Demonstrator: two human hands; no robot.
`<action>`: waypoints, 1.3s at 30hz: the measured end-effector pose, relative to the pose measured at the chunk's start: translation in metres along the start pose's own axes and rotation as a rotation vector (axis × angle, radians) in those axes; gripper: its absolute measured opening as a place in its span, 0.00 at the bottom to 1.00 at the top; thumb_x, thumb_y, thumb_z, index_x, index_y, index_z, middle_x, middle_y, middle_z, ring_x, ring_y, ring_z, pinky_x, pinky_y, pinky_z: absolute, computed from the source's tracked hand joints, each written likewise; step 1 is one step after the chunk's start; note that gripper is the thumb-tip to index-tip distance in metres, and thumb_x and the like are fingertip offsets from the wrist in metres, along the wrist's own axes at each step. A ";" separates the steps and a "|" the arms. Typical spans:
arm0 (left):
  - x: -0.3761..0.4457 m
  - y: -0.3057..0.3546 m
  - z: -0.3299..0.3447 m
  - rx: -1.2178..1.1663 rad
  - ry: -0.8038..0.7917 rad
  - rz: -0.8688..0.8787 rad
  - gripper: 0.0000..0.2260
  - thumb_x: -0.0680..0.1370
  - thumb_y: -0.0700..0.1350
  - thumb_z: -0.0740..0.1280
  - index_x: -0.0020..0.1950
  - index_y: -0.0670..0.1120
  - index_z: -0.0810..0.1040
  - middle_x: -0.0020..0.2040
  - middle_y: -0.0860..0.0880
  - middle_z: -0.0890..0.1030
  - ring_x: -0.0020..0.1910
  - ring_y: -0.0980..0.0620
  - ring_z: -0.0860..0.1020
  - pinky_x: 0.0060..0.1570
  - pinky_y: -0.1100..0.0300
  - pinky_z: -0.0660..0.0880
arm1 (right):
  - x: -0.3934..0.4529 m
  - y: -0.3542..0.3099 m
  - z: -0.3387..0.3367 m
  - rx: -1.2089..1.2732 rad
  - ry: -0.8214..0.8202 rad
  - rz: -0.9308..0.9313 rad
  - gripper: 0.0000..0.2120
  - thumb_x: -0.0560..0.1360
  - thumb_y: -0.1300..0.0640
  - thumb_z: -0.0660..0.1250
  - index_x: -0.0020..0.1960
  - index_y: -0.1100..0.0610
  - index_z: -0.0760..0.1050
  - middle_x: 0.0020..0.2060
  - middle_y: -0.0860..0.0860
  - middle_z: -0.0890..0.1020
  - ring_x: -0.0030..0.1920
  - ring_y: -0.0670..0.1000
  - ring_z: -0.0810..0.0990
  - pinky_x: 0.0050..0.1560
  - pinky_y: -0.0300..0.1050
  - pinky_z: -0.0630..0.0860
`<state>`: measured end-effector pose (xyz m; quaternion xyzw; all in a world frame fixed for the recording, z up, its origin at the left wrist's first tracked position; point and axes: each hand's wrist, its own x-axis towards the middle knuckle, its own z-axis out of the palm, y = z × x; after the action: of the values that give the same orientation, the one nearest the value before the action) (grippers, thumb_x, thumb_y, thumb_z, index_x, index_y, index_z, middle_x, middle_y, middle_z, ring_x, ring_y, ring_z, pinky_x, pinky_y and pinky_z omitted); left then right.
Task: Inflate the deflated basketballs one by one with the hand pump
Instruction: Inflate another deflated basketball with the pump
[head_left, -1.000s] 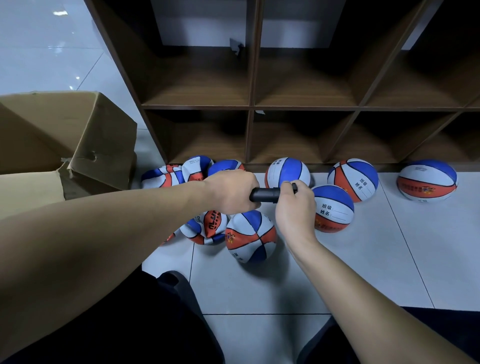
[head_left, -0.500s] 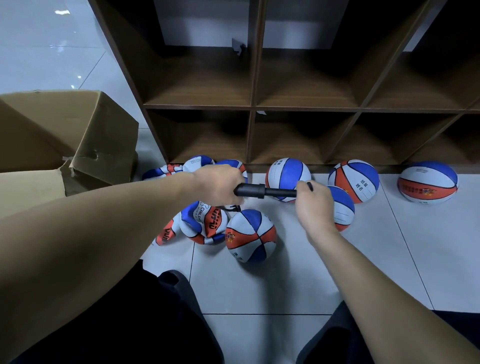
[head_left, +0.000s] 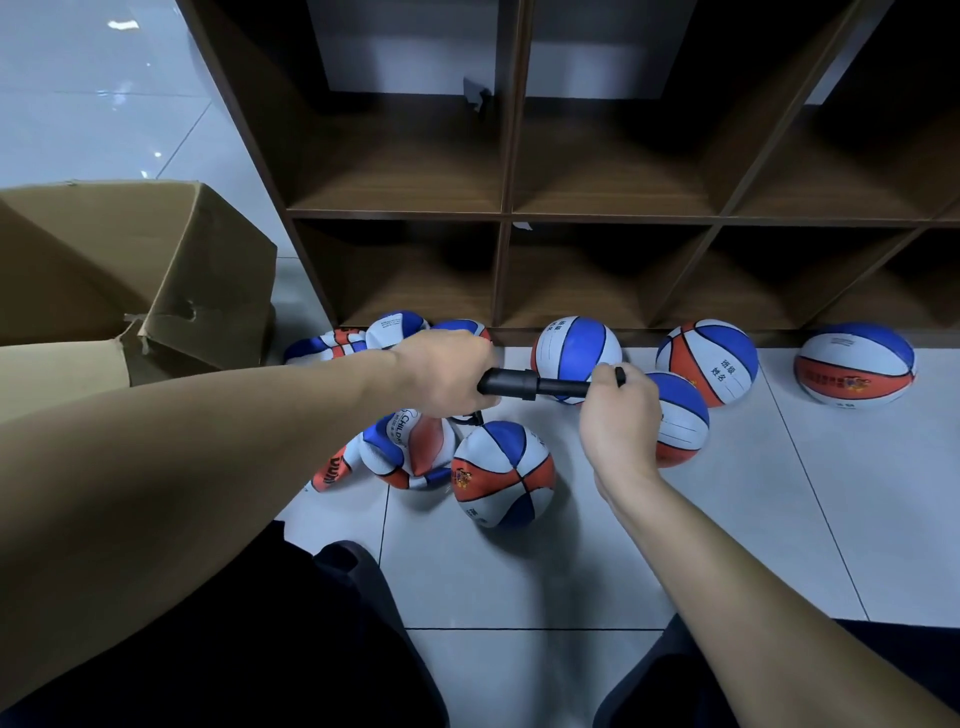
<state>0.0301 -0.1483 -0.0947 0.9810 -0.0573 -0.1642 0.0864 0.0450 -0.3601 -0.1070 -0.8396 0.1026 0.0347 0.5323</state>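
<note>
A black hand pump (head_left: 524, 384) is held level above the floor. My left hand (head_left: 447, 371) grips its barrel and my right hand (head_left: 621, 415) grips the handle, with the rod drawn part way out. A short black hose drops from the barrel toward a red, white and blue basketball (head_left: 501, 473) on the tiles. Beside that ball on the left lies a crumpled deflated ball (head_left: 405, 447). More flat balls (head_left: 332, 345) lie by the shelf's left foot.
Round balls sit along the shelf base: one at centre (head_left: 574, 345), two on the right (head_left: 709, 358) (head_left: 854, 364), one behind my right hand (head_left: 683, 421). A dark wooden cubby shelf (head_left: 506, 218) stands behind. An open cardboard box (head_left: 140, 270) is at left.
My right hand pulled the pump handle out to the right over the last second, then pushed slightly back in. My left hand shifted a little left with the barrel.
</note>
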 end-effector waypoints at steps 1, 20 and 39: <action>-0.001 0.005 0.000 0.002 0.005 0.006 0.12 0.82 0.55 0.68 0.42 0.53 0.76 0.35 0.51 0.79 0.35 0.50 0.79 0.36 0.52 0.76 | -0.001 -0.001 0.001 -0.010 -0.026 -0.005 0.17 0.84 0.57 0.59 0.37 0.56 0.66 0.33 0.54 0.71 0.34 0.53 0.69 0.36 0.50 0.67; 0.004 0.012 0.002 -0.067 -0.039 0.016 0.11 0.80 0.54 0.71 0.41 0.51 0.78 0.33 0.50 0.79 0.33 0.50 0.79 0.33 0.53 0.74 | 0.000 -0.003 0.003 -0.133 -0.156 -0.054 0.17 0.83 0.55 0.60 0.37 0.57 0.68 0.31 0.52 0.71 0.33 0.53 0.68 0.34 0.47 0.65; 0.003 -0.005 0.007 -0.064 0.000 -0.014 0.12 0.81 0.57 0.70 0.43 0.52 0.78 0.35 0.50 0.81 0.35 0.49 0.80 0.38 0.49 0.80 | 0.018 -0.002 -0.011 0.017 0.023 0.010 0.14 0.81 0.55 0.60 0.37 0.57 0.68 0.33 0.53 0.71 0.35 0.54 0.69 0.37 0.51 0.67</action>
<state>0.0311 -0.1444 -0.1030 0.9781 -0.0452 -0.1664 0.1168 0.0620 -0.3718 -0.1035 -0.8350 0.1132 0.0270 0.5378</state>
